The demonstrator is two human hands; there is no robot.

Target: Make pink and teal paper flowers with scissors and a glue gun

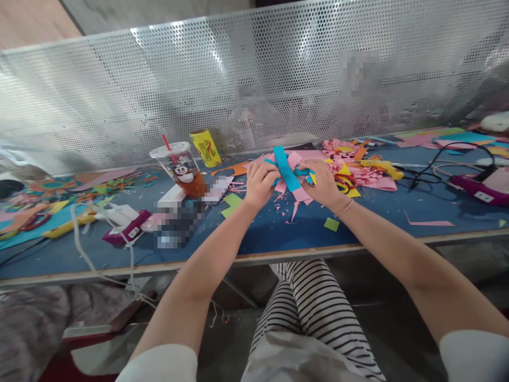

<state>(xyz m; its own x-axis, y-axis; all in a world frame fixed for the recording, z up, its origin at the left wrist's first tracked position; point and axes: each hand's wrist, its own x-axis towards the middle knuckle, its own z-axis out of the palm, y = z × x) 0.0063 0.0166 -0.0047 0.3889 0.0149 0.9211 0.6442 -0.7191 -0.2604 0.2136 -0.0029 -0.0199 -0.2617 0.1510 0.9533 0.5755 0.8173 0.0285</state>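
Over the middle of the table, my left hand [260,181] has its fingers closed on the left side of some cut blue paper [288,171]. My right hand [323,184] grips the right side of this paper with bent fingers. A wide blue strip stands up between the two hands, and narrower blue pieces show at the fingers. Fingertips are partly hidden behind the paper. Pink paper [295,158] lies around and beneath it. Yellow-handled scissors [347,185] rest just beyond my right hand. A green paper square [331,224] lies nearer the table edge.
A plastic cup of drink [181,170] with a red straw stands left, beside a yellow packet [205,148]. Purple power strips [126,227] with cables lie on both sides. Pink paper curls [345,151] are piled right. A perforated metal screen [178,90] closes the back; people sit behind it.
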